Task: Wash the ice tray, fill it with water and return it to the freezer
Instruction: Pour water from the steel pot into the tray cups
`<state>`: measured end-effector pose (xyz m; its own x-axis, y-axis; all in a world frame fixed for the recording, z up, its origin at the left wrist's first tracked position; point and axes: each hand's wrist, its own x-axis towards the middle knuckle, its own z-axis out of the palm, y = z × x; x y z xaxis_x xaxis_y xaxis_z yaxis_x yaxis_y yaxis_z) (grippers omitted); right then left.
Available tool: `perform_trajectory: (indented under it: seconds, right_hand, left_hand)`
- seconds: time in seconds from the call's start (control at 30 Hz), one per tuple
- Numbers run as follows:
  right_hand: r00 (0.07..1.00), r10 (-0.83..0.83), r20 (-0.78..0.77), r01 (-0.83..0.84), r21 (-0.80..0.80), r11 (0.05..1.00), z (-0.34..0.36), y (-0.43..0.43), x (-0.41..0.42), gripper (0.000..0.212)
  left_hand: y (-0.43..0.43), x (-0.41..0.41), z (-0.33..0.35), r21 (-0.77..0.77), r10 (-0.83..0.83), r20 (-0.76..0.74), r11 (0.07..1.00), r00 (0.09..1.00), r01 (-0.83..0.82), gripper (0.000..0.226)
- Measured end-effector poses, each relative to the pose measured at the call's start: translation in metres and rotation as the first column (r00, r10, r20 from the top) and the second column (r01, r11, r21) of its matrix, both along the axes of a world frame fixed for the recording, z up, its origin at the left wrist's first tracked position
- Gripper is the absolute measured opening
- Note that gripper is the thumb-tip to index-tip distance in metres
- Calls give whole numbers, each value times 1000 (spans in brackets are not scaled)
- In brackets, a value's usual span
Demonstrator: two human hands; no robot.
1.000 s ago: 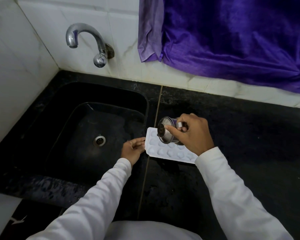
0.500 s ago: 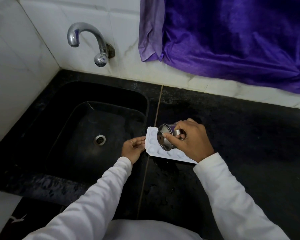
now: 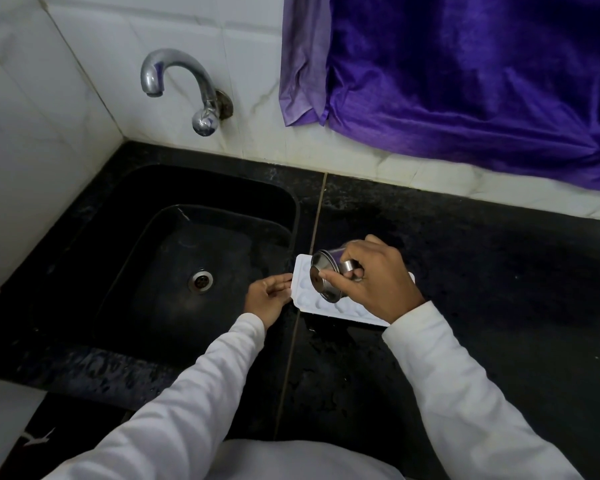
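Note:
A white ice tray (image 3: 305, 299) lies flat on the black counter just right of the sink. My right hand (image 3: 374, 282) grips a small steel cup (image 3: 324, 275) by its handle and holds it tipped on its side over the tray's left half, its mouth turned away from me. The cup and hand hide most of the tray's hollows. My left hand (image 3: 269, 299) rests at the tray's left end, fingertips touching its rim.
A black sink (image 3: 174, 271) with a steel drain (image 3: 200, 280) lies to the left. A chrome tap (image 3: 187, 88) juts from the white tiled wall above it. A purple cloth (image 3: 465, 77) hangs at the back right. Black counter (image 3: 499, 306) stretches right.
My right hand has shifted the tipped cup slightly toward the tray's left end. The left hand stays at the tray's rim.

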<state>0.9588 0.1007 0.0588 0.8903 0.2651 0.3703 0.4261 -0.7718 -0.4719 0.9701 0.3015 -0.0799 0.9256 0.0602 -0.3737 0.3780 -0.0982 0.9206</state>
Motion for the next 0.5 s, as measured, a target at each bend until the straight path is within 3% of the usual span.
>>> perform_trajectory:
  seconds: [0.5]
  right_hand:
    - [1000, 5, -2, -5, -24, 1000, 8, 3, 2, 39]
  left_hand:
    - [1, 1, -6, -9, -2, 4, 1000, 1000, 2, 33]
